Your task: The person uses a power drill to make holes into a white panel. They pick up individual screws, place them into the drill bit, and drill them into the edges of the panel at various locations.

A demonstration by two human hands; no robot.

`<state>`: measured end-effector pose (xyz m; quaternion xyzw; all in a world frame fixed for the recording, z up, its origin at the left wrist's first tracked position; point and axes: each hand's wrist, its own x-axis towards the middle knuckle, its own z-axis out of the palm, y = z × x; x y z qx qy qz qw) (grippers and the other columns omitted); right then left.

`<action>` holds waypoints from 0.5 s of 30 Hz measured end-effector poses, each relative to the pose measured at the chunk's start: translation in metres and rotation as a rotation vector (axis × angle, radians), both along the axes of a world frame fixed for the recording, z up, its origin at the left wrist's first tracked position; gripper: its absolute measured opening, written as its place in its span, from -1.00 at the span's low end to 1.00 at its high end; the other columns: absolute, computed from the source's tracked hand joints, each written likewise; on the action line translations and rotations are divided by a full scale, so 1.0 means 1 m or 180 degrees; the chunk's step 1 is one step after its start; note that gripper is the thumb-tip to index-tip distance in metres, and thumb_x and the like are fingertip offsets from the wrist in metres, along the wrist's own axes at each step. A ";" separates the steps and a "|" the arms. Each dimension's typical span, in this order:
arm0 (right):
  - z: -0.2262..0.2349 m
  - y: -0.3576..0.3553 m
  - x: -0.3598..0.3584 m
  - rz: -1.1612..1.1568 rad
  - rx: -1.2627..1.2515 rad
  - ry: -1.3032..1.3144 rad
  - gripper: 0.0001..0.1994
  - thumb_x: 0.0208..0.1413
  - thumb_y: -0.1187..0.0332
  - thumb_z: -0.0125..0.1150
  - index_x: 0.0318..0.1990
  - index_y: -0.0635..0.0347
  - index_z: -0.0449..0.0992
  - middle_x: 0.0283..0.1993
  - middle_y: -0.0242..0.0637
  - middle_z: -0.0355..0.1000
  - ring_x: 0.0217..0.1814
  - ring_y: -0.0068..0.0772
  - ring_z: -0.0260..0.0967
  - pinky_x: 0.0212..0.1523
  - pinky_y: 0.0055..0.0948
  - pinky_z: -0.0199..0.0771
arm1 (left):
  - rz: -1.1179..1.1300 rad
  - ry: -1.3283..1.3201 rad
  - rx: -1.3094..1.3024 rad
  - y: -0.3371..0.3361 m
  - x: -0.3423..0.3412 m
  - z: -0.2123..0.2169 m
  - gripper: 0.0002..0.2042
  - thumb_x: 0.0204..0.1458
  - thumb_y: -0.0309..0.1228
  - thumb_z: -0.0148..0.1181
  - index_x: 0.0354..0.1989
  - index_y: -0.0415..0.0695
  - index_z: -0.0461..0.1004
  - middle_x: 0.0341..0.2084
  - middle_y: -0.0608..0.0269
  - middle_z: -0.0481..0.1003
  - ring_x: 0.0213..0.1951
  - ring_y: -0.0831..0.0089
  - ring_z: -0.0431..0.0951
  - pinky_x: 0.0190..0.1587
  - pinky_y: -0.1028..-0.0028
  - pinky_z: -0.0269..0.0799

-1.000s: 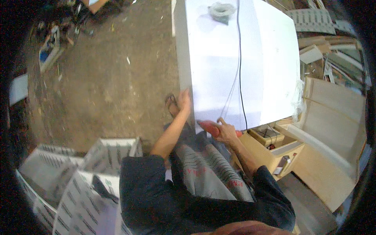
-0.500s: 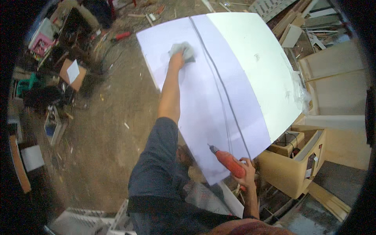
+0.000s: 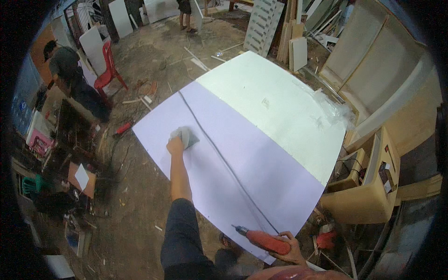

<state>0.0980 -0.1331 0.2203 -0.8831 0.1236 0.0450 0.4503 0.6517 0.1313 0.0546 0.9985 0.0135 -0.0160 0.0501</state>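
Fingers of the left hand (image 3: 175, 145) press a crumpled grey cloth (image 3: 185, 137) onto the large flat white panel (image 3: 242, 163), arm stretched far out over the lilac-shaded half. A thin dark cable (image 3: 219, 156) crosses the panel lengthwise, just right of the cloth, and runs back toward the right hand (image 3: 288, 245), which is clenched around a red power drill (image 3: 263, 240) at the near edge, bit pointing left. Cloth lies well apart from the drill. A red plastic chair (image 3: 108, 70) stands beyond on the dirt floor (image 3: 130, 200).

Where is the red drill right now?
In the head view, the red drill is at the bottom, in the person's right hand, lying over the near edge of the big white board beside the dark cord.
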 end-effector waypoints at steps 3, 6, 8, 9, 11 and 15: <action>0.000 0.007 0.000 0.0004 0.0087 -0.0014 -0.38 -0.37 0.00 0.48 -0.05 0.02 0.52 -0.12 -0.25 0.33 -0.14 -0.26 0.43 -0.10 -0.31 0.46 | -0.0050 -0.0384 -0.0056 0.002 0.004 -0.006 -0.80 0.04 -0.34 -0.03 -0.38 -0.05 0.57 -0.44 0.17 0.56 -0.32 0.15 0.57 -0.30 0.24 0.47; 0.003 0.010 0.001 -0.0180 0.0240 0.0029 -0.38 -0.40 0.11 0.50 -0.07 0.11 0.51 -0.15 -0.18 0.36 -0.10 -0.20 0.37 -0.11 -0.28 0.41 | -0.0028 -0.0507 -0.0159 0.006 0.003 -0.012 -0.81 0.03 -0.34 -0.01 -0.38 -0.07 0.56 -0.44 0.15 0.56 -0.32 0.18 0.57 -0.30 0.24 0.47; 0.005 0.009 0.002 -0.0232 0.0223 0.0067 -0.37 -0.38 0.03 0.48 -0.07 0.09 0.52 -0.12 -0.22 0.32 -0.08 -0.22 0.38 -0.08 -0.26 0.42 | -0.0040 -0.0470 -0.0294 0.010 0.003 -0.014 -0.77 0.05 -0.29 -0.05 -0.35 -0.07 0.56 -0.42 0.09 0.55 -0.31 0.13 0.57 -0.29 0.21 0.47; 0.006 0.008 0.003 -0.0196 0.0158 0.0152 -0.36 -0.38 -0.02 0.47 -0.07 0.08 0.52 -0.11 -0.24 0.30 -0.07 -0.23 0.38 -0.07 -0.25 0.43 | -0.0007 -0.0347 -0.0256 0.011 0.003 -0.013 -0.74 0.05 -0.27 -0.07 -0.33 -0.07 0.56 -0.41 0.06 0.55 -0.30 0.11 0.57 -0.28 0.19 0.46; 0.006 0.002 0.005 -0.0339 0.0259 -0.0041 -0.37 -0.38 -0.02 0.47 -0.11 0.14 0.52 -0.13 -0.24 0.31 -0.08 -0.23 0.38 -0.07 -0.24 0.41 | 0.0248 -0.0721 -0.0832 0.008 0.000 -0.006 -0.75 0.06 -0.25 -0.03 -0.32 -0.09 0.56 -0.40 0.04 0.54 -0.30 0.08 0.56 -0.28 0.18 0.46; 0.013 -0.013 0.001 -0.0766 0.0927 -0.0827 -0.40 -0.39 0.12 0.48 -0.19 0.29 0.40 -0.22 -0.22 0.36 -0.12 -0.32 0.36 -0.09 -0.32 0.37 | 0.0742 -0.1793 -0.4053 -0.022 -0.046 0.043 -0.81 0.01 -0.42 0.21 -0.33 -0.34 0.47 -0.45 0.21 0.51 -0.42 0.45 0.51 -0.48 0.50 0.47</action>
